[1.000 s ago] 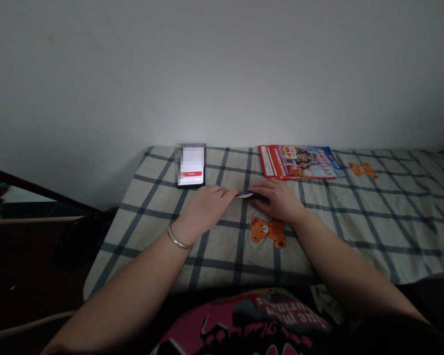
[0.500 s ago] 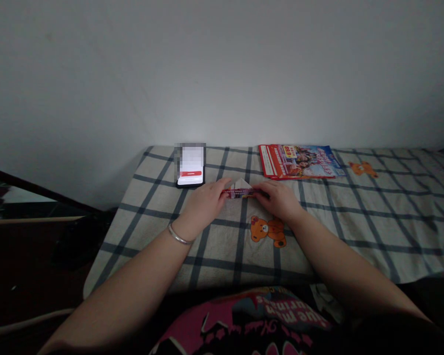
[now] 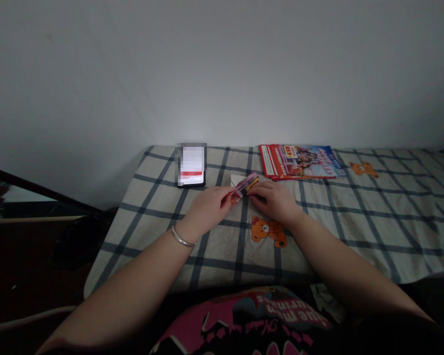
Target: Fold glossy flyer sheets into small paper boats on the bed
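Observation:
A small folded paper [image 3: 240, 188], printed in pink, red and yellow with a white part showing at the back, is tilted up to the right between my hands. My left hand [image 3: 210, 206], with a silver bangle at its wrist, is closed on the paper's lower left end. My right hand [image 3: 276, 201] pinches the right side, its fingers lying over the printed face. Beneath is a checked cloth [image 3: 214, 251] with a printed orange bear just below the right hand. The fingertips under the paper are hidden.
Beyond my left hand lies a phone [image 3: 191, 166] with a lit screen. A stack of red and blue printed flyers [image 3: 299, 161] lies at the back right, near the wall [image 3: 222, 74]. The table's left edge drops off to a dark floor area.
The folded paper has turned from level to slanting up to the right, showing more of its printed face. My left hand has shifted slightly down and to the right.

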